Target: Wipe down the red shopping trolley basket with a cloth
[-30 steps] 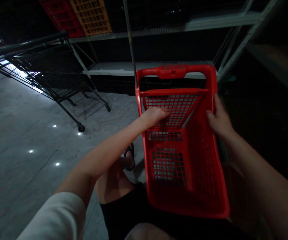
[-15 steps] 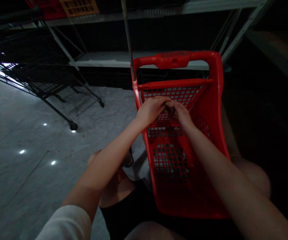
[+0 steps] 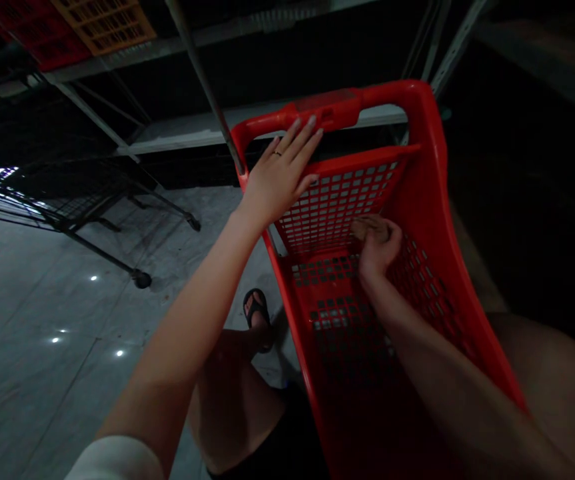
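Observation:
A red plastic shopping cart with gridded walls is right in front of my body. My left hand is spread out at the cart's upper left, its fingertips reaching the handle; a ring shows on one finger. Inside the basket, my right hand has its fingers curled round a crumpled brownish cloth. That hand is low beside the gridded flap, near the right wall; dim light hides whether the cloth touches the plastic.
A metal pole rises from the cart's left corner. Behind it stands a pale shelf rack carrying a red crate and an orange crate. A dark wire cart on wheels stands at left. My sandalled foot is beside the basket.
My hands were together near the flap and have parted. The left one has risen to the handle and spread; the right one has moved right and lower, with the brownish cloth now visible in it.

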{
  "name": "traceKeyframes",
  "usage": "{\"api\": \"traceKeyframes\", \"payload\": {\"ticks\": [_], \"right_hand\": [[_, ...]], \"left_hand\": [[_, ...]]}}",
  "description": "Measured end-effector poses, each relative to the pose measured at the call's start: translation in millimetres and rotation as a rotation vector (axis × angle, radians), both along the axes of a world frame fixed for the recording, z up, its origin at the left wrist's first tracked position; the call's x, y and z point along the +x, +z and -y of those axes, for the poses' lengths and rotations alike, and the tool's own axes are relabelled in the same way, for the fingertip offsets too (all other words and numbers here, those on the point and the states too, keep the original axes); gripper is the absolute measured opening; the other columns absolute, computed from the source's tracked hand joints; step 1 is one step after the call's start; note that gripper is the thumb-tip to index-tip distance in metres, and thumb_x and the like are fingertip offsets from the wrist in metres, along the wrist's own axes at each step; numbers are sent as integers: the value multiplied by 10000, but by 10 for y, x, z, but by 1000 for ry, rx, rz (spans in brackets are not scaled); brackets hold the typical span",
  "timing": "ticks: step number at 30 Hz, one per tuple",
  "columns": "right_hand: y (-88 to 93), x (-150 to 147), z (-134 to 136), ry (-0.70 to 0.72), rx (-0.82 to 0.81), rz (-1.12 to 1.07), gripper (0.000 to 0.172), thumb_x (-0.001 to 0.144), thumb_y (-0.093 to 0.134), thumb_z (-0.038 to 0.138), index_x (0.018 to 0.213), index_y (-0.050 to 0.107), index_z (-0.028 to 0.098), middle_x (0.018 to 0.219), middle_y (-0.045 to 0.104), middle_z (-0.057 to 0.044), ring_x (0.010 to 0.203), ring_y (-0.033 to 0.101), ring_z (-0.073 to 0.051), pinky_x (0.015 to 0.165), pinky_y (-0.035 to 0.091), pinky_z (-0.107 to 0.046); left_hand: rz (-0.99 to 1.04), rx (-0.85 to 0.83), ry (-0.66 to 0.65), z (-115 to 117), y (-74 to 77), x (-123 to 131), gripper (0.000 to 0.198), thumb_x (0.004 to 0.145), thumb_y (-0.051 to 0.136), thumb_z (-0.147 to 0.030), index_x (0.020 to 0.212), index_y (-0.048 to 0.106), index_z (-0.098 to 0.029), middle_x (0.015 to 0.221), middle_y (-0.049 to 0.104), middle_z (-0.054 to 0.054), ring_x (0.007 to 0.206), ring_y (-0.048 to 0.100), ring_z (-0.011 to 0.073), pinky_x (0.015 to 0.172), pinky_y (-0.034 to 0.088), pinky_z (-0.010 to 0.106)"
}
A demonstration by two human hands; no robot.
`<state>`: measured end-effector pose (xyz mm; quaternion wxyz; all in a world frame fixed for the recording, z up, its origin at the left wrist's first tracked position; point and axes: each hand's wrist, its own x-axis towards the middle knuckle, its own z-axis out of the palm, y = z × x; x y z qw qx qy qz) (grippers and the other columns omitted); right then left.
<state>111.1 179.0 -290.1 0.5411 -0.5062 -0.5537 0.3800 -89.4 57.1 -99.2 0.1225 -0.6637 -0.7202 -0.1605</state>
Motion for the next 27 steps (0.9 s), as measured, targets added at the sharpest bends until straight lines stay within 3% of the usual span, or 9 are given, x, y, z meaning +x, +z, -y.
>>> {"api": "traceKeyframes", "payload": {"ticks": [4,6,9,15,20,23,27], "right_hand": [[-96,-261,189,57,68,77,562,808,648,203,1368,598,186,1442,591,-174,1350,607,-295,1178,496,-494],[-159,-379,260,39,-26,109,683,798,652,170,1469,524,178,1520,505,-211,1380,590,-317,1183,496,-496],[-260,-488,281,-16,-154,126,772,773,635,127,1520,439,152,1527,457,-247,1389,578,-349,1222,454,-536],[-285,-656,530,15,-73,87,629,869,613,231,1470,443,157,1509,419,-244,1444,495,-364,1258,404,-584],[-216,-722,851,243,110,86,436,864,642,227,1290,554,196,1475,416,-196,1437,465,-319,1242,438,-504],[-246,-622,725,281,73,78,347,806,591,122,1138,582,224,1362,479,-138,1302,549,-261,1196,474,-463],[-322,-522,432,134,-61,71,357,709,565,76,1033,583,225,1199,554,-82,1122,607,-226,1137,497,-434]], "left_hand": [[-72,-137,-48,-121,-85,-71,711,1021,436,-148,1714,280,-126,1797,290,135,1694,212,264,1369,287,462],[-100,-193,-38,-79,-95,-19,786,958,394,-36,1723,229,-105,1799,271,153,1677,269,237,1364,296,447],[-135,-242,-44,18,-51,51,848,921,385,2,1735,189,-135,1817,213,126,1688,228,225,1367,289,455],[-193,-260,-99,72,13,75,788,947,385,-26,1719,235,-87,1813,222,131,1688,223,204,1377,269,392],[-186,-256,-109,74,-4,82,804,933,387,-14,1719,241,-104,1802,263,134,1667,293,208,1366,302,404],[-149,-241,-131,79,-21,57,827,936,413,-29,1730,222,-162,1803,272,118,1669,288,202,1369,295,425],[-110,-218,-198,43,-65,-27,852,949,439,-50,1744,169,-195,1807,266,116,1676,270,215,1371,284,466]]}}
